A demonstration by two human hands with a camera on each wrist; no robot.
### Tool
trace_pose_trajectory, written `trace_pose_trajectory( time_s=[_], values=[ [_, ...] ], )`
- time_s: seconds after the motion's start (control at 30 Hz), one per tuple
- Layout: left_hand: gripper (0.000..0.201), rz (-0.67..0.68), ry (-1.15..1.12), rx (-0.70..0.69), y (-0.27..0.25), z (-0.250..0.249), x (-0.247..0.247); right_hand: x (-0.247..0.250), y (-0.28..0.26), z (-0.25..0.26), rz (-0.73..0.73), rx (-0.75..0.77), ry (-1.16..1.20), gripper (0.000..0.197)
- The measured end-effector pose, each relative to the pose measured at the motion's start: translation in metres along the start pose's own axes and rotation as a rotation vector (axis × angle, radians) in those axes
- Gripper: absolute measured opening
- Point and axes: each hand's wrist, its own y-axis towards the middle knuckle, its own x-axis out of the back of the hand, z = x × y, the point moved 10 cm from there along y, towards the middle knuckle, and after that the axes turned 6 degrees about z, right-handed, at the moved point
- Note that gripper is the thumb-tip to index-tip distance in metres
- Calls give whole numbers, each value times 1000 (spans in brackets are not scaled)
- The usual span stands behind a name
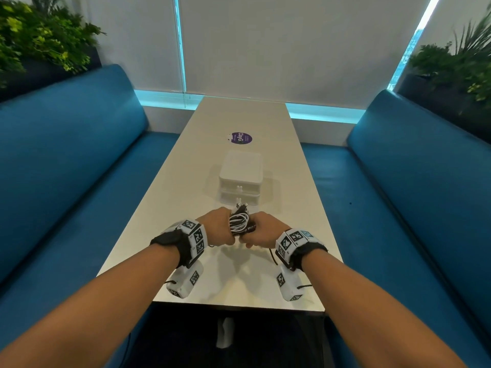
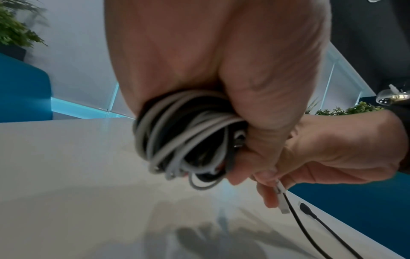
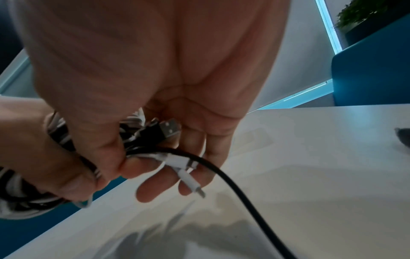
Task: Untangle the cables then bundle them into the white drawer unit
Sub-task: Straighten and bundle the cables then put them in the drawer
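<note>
Head view: both hands (image 1: 240, 229) grip the cables (image 1: 238, 222); sticker (image 1: 241, 138) reads "Clay".

Both hands hide most of the cable bundle (image 1: 239, 221); drawer fronts blurred

Hands: two, a left hand (image 1: 217, 226) and a right hand (image 1: 263, 229), both closed on one cable bundle (image 1: 239, 222).
Cable colours in the bundle: two, white and black; the number of separate cables cannot be told.
Connectors seen at the right hand: one metal USB plug (image 3: 169, 130) and two white plugs (image 3: 188, 178).
White drawer unit (image 1: 241, 179): one.
Table (image 1: 239, 120): one.
Purple round sticker (image 1: 241, 138): one.
Blue benches (image 1: 66, 168): two.
</note>
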Motion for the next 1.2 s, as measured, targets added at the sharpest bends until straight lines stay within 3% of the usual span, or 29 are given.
trace_pose_trajectory(
  time_s=[0.1,0.27,0.53,0.7,0.8,1.0,1.2],
  values=[
    [17,-31,17,36,1,5,-1,-1,-1,-4,21,-7,-24,24],
    [18,-32,10,27,2,9,-7,4,-6,-3,-45,15,-58,9],
    [18,44,-260,-44,-1,7,-16,11,-1,2,-99,58,-51,10],
    [12,71,-288,19,-3,7,-14,12,2,3,-126,70,-72,10],
    [8,27,-233,55,-2,6,-9,11,1,1,-152,67,-72,16],
    [23,-147,-226,75,4,16,11,1,-5,0,-64,73,-137,55],
    [3,-290,-342,6,-3,8,22,-1,-6,7,-191,111,-9,59]
  ],
)
